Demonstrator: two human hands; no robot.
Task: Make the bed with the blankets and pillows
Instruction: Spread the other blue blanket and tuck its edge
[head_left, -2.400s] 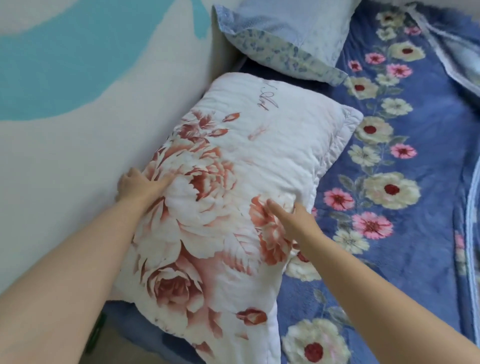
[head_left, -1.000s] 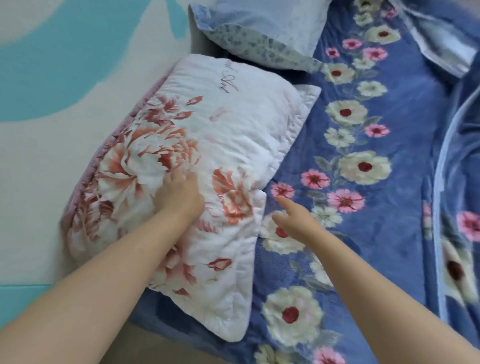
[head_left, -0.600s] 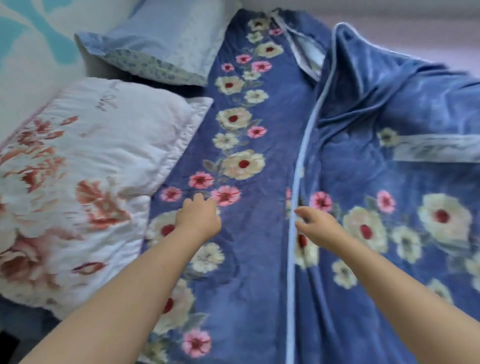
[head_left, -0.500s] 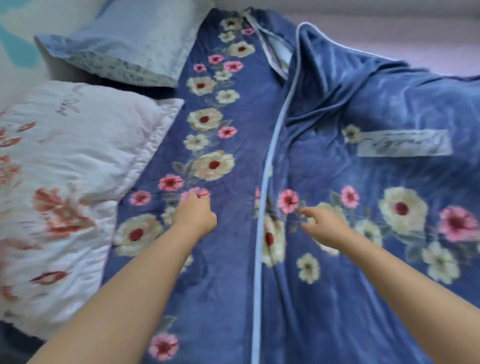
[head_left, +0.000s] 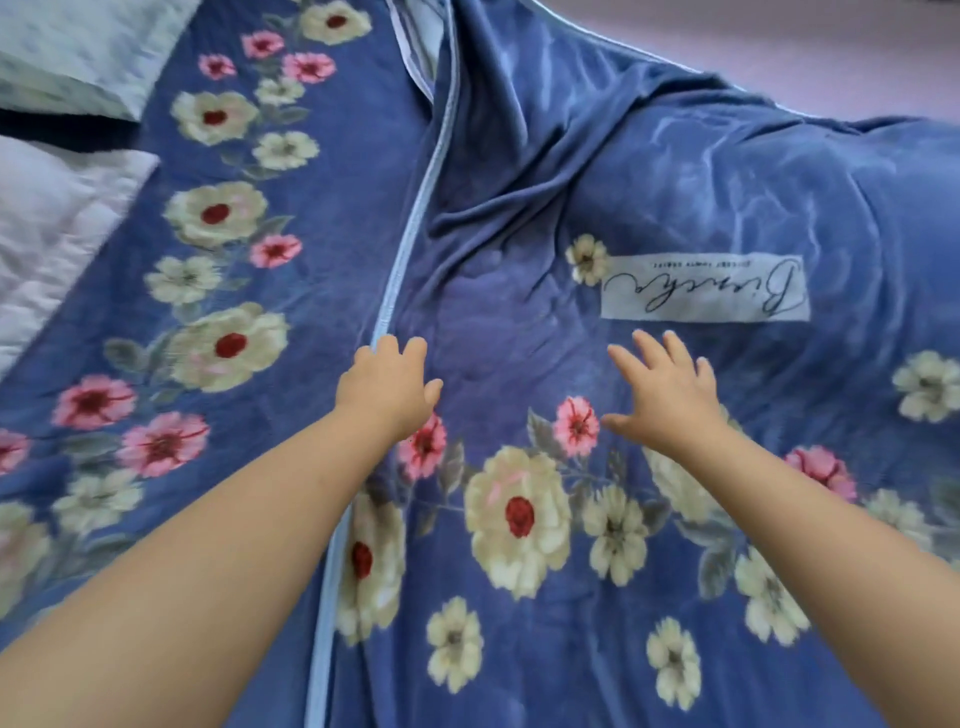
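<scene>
Head view shows left hand curling at the blanket's piped edge, right hand spread empty; a one-sided tug could bunch the blanket.

Both hands left the pillow — now over blanket.

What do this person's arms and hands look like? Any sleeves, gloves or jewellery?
Both forearms are bare as far as the picture shows: no sleeves in view. The left hand and right hand wear no gloves, and no rings, watch or bracelet show. Fingernails look short and unpainted, though the picture is slightly blurred.
</scene>
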